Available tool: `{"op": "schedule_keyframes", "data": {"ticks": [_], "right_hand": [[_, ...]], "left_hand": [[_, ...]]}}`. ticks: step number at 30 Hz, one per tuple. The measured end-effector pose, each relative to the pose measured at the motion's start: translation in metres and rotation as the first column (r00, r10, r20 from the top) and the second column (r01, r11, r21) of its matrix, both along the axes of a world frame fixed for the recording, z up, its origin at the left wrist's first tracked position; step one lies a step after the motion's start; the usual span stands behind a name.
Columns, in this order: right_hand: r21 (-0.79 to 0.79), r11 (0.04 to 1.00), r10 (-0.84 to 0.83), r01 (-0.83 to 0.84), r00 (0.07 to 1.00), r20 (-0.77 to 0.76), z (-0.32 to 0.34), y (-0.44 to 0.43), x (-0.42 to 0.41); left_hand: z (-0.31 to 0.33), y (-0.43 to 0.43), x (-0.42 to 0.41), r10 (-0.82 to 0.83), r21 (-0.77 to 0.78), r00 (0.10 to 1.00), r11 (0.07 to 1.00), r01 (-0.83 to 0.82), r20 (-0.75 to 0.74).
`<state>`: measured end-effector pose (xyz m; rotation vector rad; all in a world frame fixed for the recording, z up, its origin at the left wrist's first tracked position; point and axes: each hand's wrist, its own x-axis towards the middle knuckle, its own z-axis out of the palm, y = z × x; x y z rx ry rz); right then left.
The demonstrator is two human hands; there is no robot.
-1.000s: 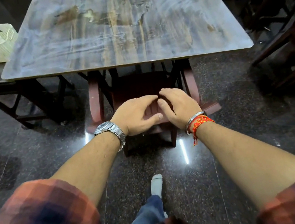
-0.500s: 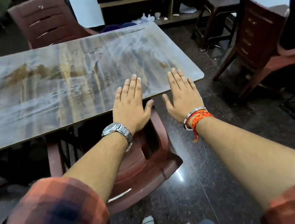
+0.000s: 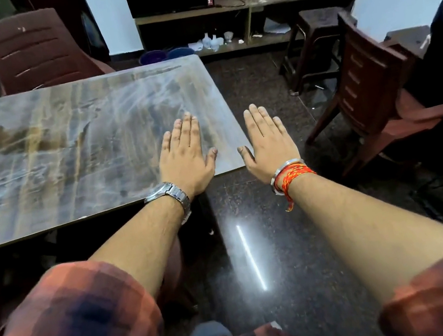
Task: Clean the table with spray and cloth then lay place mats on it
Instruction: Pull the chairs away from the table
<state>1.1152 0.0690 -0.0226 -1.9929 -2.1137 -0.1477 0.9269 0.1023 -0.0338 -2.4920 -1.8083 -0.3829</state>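
Beyond the streaked table (image 3: 64,154) stands a maroon chair (image 3: 31,50), perhaps plastic.

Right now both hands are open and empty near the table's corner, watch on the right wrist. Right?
Not quite. The head view shows the watch on the left wrist; the right wrist carries a metal bangle and a red thread band. The rest holds: left hand and right hand are open, fingers straight, holding nothing, near the table corner.

table (image 3: 64,154) 1 | hands (image 3: 187,160) 2 | chair backs (image 3: 31,53) 2 | stool (image 3: 318,21) 1 | wristwatch (image 3: 168,194) 1
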Motion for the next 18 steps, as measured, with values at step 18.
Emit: {"op": "schedule_keyframes", "data": {"ticks": [18], "right_hand": [[-0.052,0.993,0.106,-0.107,0.994,-0.033,-0.007,0.263,0.162]], "left_hand": [[-0.004,0.249,0.168,0.139,-0.008,0.990,0.990,-0.139,-0.026]]}}
